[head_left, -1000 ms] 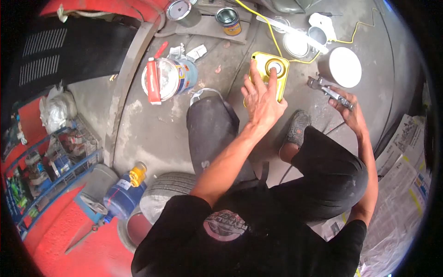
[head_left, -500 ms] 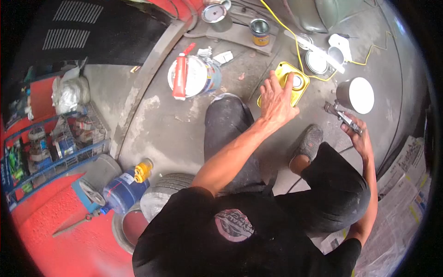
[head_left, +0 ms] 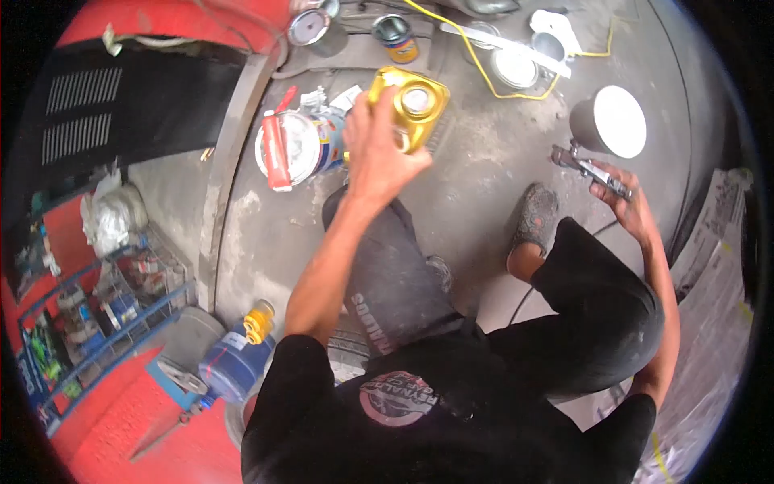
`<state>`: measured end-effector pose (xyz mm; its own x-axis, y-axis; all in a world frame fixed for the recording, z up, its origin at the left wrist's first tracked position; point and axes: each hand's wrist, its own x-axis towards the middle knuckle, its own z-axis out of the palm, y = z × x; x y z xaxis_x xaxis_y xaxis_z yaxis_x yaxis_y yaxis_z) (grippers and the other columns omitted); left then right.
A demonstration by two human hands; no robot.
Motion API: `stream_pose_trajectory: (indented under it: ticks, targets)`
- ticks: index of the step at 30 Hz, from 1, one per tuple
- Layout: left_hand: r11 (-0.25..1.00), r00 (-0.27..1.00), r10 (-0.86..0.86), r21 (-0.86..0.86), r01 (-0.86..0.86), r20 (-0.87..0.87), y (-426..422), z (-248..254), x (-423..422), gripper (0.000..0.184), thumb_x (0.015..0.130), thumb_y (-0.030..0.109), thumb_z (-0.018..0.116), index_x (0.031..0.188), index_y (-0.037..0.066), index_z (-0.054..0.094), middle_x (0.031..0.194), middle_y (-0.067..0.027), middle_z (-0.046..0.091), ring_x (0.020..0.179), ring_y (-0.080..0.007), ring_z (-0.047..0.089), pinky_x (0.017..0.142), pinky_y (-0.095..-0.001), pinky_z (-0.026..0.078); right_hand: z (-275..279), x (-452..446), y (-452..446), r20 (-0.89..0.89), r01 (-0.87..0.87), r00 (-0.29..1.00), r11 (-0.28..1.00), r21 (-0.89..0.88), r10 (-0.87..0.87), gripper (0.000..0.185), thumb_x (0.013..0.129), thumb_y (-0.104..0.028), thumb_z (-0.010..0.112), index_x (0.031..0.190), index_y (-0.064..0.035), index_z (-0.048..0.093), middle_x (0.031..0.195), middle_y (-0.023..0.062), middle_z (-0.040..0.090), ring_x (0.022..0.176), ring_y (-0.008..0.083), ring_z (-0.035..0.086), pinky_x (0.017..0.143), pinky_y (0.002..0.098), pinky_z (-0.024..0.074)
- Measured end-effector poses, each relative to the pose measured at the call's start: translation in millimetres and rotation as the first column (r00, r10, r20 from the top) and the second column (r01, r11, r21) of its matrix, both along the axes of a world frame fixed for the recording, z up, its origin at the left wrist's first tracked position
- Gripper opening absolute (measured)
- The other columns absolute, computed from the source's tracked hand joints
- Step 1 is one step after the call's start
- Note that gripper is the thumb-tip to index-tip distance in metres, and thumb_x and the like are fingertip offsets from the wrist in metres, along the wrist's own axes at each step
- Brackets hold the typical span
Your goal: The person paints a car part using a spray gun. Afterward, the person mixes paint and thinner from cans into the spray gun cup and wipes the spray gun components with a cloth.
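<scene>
My left hand (head_left: 380,157) is closed on the top of a yellow rectangular can (head_left: 429,103) with a round cap, near the middle top of the head view. The handle is partly hidden under my fingers. On the right, my right hand (head_left: 625,202) grips a metal spray gun (head_left: 592,171), its head pointing up and left. Just beyond the spray gun, a white tub (head_left: 621,121) rests tilted on the floor. Left of my left hand stands a large paint can (head_left: 326,137) with a red tube-like object (head_left: 276,153) across its top.
Open tins (head_left: 516,68) and a pale strip (head_left: 504,48) lie at the back beside a yellow cord (head_left: 484,77). A small dark tin (head_left: 395,36) and a grey can (head_left: 318,34) stand further left. A blue water bottle (head_left: 234,367) and a wire rack (head_left: 121,302) are lower left.
My left hand has lifted the yellow can off the floor and carried it left, tilting it. The spray gun stays in my right hand. The camera view has shifted slightly.
</scene>
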<state>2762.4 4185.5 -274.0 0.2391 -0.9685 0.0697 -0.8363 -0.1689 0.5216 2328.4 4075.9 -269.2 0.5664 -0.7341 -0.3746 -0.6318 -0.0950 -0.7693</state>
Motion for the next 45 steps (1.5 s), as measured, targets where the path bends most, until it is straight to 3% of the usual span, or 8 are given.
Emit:
stream_pose_trajectory:
  ticks: [8,14,23,27,31,39,42,45]
  targets:
    - [0.999,0.992,-0.008,-0.034,0.013,0.123,-11,-17,45,0.094,0.062,0.019,0.085,0.147,0.005,0.047,0.141,-0.0256,0.048,0.133,-0.0443,0.047,0.114,-0.0527,0.037,9,15,6,0.035,0.054,0.998,0.997,0.05,-0.055,0.045,0.096,-0.024,0.075,0.134,-0.0012,0.069,0.104,0.0142,0.076,0.093,0.0185,0.068,0.086,0.0365,0.0536]
    - [0.999,0.989,-0.048,0.018,0.046,0.142,-21,-32,57,0.092,0.061,0.019,0.084,0.145,0.007,0.049,0.136,-0.0255,0.05,0.131,-0.045,0.048,0.114,-0.0528,0.037,-2,12,7,0.041,0.034,0.998,0.997,0.074,-0.037,0.041,0.096,-0.019,0.074,0.133,-0.0037,0.069,0.118,0.0189,0.076,0.106,0.0285,0.073,0.092,0.041,0.0551]
    - [0.996,0.968,-0.086,0.057,0.075,0.237,-20,-25,50,0.089,0.071,0.02,0.087,0.15,0.006,0.047,0.153,-0.0321,0.04,0.142,-0.0507,0.039,0.118,-0.0569,0.034,-23,5,10,-0.011,0.023,1.0,0.999,-0.046,-0.024,0.04,0.091,-0.009,0.073,0.132,-0.01,0.07,0.114,0.0206,0.075,0.102,0.0378,0.074,0.088,0.046,0.0577]
    - [0.96,0.967,-0.212,-0.155,0.233,0.142,-25,6,-2,0.081,0.078,0.023,0.088,0.148,0.005,0.052,0.153,-0.0303,0.04,0.137,-0.0479,0.047,0.114,-0.0503,0.041,-28,8,12,-0.088,-0.035,0.996,0.989,-0.146,0.022,0.043,0.089,-0.007,0.074,0.131,-0.0102,0.07,0.109,0.0216,0.074,0.092,0.0418,0.072,0.081,0.0458,0.0588]
    - [0.856,0.839,-0.516,-0.104,0.506,-0.172,-48,45,-95,0.084,0.077,0.026,0.09,0.147,0.002,0.051,0.146,-0.0288,0.044,0.127,-0.0465,0.056,0.104,-0.0504,0.05,-31,17,16,-0.108,-0.106,0.99,0.977,-0.187,0.087,0.046,0.088,-0.008,0.073,0.134,-0.0111,0.068,0.107,0.0205,0.075,0.091,0.0403,0.073,0.083,0.0468,0.0595]
    - [0.848,0.84,-0.53,-0.059,0.527,-0.114,-65,29,-128,0.088,0.075,0.027,0.09,0.151,0.008,0.048,0.137,-0.0241,0.051,0.113,-0.0456,0.064,0.091,-0.0518,0.056,-42,23,23,-0.196,-0.179,0.969,0.972,-0.154,0.148,0.05,0.086,-0.007,0.074,0.135,-0.0108,0.066,0.1,0.0224,0.074,0.093,0.0418,0.072,0.084,0.0488,0.0585]
    - [0.853,0.844,-0.52,-0.033,0.521,-0.13,-64,31,-128,0.087,0.074,0.027,0.09,0.149,0.007,0.05,0.132,-0.0237,0.053,0.109,-0.0461,0.065,0.09,-0.0523,0.056,-43,26,23,-0.189,-0.202,0.968,0.958,-0.205,0.163,0.065,0.073,0.01,0.066,0.135,-0.0085,0.066,0.097,0.0217,0.073,0.09,0.0424,0.071,0.08,0.0506,0.0558]
    - [0.854,0.843,-0.516,-0.014,0.52,-0.15,-67,31,-128,0.086,0.072,0.028,0.09,0.146,0.007,0.052,0.128,-0.0237,0.054,0.105,-0.0467,0.066,0.088,-0.0529,0.056,-40,30,20,-0.207,-0.218,0.962,0.956,-0.199,0.176,0.056,0.081,-0.002,0.072,0.136,-0.0118,0.066,0.095,0.0217,0.074,0.088,0.0421,0.072,0.08,0.0498,0.0585]
